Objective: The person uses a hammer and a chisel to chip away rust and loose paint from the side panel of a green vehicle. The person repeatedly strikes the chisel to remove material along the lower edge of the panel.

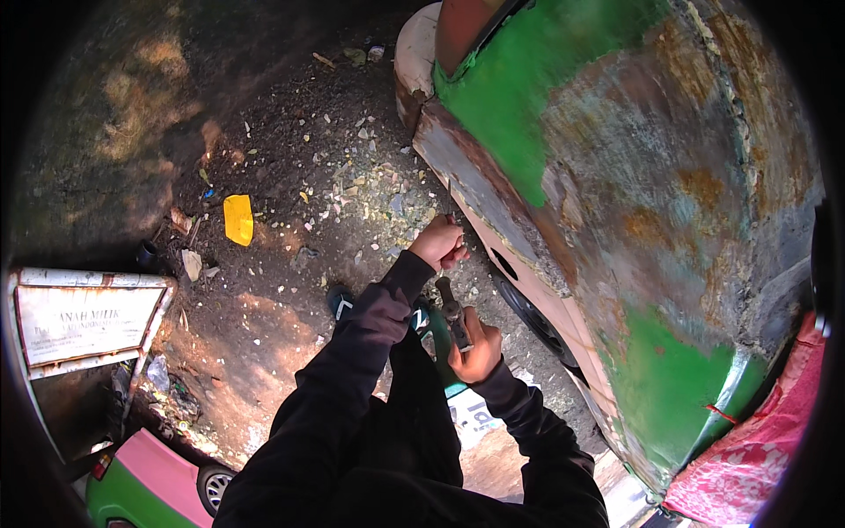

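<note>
My left hand (pixel 439 243) is closed around a thin, dark rod that sticks out past the fingers; its kind is hard to make out. It hovers beside the pale pink lower side of an old car body (pixel 616 167), patched with green paint, bare metal and rust. Below it, my right hand (pixel 477 347) grips a dark metal hammer (pixel 450 305) close to its head, which points up toward the left hand. The hammer's handle is mostly hidden. A gap separates both hands from the car.
Paint flakes and litter cover the dirt ground (pixel 282 158), with a yellow scrap (pixel 238 219) on it. A rusty-framed white sign (pixel 88 321) stands at left, above a pink and green car (pixel 154 475). The old car's wheel (pixel 532 317) is right of my hands; red patterned cloth (pixel 739 466) lies lower right.
</note>
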`<state>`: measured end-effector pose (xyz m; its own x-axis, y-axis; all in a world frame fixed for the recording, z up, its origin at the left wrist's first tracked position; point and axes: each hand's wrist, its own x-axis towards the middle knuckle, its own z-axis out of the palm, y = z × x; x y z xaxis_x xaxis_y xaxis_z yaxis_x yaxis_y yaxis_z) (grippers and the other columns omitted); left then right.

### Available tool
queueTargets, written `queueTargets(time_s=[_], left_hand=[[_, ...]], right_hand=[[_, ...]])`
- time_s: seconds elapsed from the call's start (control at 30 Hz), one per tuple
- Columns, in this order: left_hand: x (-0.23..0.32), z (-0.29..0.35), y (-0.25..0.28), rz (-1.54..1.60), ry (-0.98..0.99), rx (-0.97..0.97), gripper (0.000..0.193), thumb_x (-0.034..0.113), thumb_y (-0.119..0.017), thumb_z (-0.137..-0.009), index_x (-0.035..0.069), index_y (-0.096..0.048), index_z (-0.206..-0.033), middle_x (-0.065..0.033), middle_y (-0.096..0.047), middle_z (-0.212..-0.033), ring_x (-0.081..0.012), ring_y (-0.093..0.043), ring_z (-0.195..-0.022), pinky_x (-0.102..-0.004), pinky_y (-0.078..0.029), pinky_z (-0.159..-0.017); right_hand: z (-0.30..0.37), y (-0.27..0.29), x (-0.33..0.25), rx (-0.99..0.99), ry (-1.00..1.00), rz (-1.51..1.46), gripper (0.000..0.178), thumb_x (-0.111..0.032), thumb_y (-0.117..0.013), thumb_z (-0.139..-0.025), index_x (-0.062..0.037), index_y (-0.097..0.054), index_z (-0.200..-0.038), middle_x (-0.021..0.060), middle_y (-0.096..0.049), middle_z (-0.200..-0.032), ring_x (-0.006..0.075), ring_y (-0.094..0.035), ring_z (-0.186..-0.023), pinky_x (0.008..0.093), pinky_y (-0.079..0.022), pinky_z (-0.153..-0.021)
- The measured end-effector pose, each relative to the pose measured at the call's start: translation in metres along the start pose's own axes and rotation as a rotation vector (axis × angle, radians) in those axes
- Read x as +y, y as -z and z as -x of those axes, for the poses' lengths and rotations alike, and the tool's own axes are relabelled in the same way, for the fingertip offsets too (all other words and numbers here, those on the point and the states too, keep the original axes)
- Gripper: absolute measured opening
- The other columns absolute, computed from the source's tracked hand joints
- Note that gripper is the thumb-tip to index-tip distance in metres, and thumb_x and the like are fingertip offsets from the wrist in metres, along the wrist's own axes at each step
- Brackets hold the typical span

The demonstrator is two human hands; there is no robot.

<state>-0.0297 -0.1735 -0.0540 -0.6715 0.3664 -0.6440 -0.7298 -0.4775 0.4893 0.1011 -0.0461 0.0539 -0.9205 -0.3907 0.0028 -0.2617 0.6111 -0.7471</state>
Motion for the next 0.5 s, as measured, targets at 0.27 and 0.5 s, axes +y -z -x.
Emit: queueTargets(time_s=[0.27, 0.5], left_hand=[[0.001, 0.0, -0.006, -0.059, 0.002, 0.067, 0.012, 0.0, -0.038, -0.083, 0.01, -0.032, -0.083, -0.0024, -0.036, -0.057, -0.0157, -0.042, -0.041, -0.0357, -0.048, -0.057], [0.01, 0.002, -0.003, 0.039, -0.003, -0.014, 0.02, -0.002, -0.037, -0.082, 0.008, -0.034, -0.065, -0.0017, -0.035, -0.056, -0.016, -0.039, -0.041, -0.0381, -0.048, -0.062]], right_hand=[[0.006, -0.006, -0.001, 0.047, -0.045, 0.008, 0.027, -0.017, -0.053, -0.076, 0.0011, -0.047, -0.095, 0.0184, -0.051, -0.058, 0.0397, -0.054, -0.051, 0.0444, -0.043, -0.047], [0.006, -0.009, -0.003, 0.036, -0.046, 0.002, 0.029, -0.014, -0.055, -0.072, 0.0006, -0.047, -0.096, 0.0179, -0.051, -0.06, 0.0399, -0.054, -0.052, 0.0445, -0.044, -0.048]])
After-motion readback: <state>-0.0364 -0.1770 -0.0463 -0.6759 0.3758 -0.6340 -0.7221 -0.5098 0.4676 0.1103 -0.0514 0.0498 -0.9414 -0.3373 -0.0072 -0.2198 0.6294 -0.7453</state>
